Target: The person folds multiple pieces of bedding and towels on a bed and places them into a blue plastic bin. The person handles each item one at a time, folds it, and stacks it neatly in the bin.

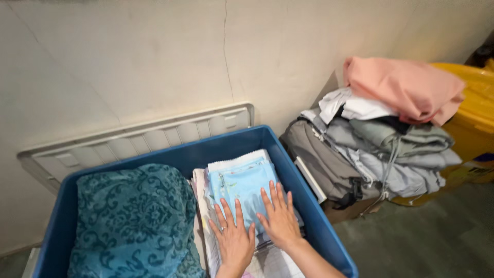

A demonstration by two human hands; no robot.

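Observation:
Both my hands lie flat, fingers spread, on a stack of folded cloths inside a blue plastic bin (303, 185). My left hand (233, 235) presses the near part of the stack. My right hand (279, 217) rests beside it, on the right edge of a light blue folded cloth (239, 183) that tops the pile. White and patterned cloths show under the blue one. A teal patterned fabric (131, 221) fills the left half of the bin.
A grey-white lid (134, 136) leans on the cracked wall behind the bin. To the right, a pile of folded grey and white clothes (381, 154) topped by a pink cloth (406, 87) sits on a box. A yellow container (473, 118) stands behind it.

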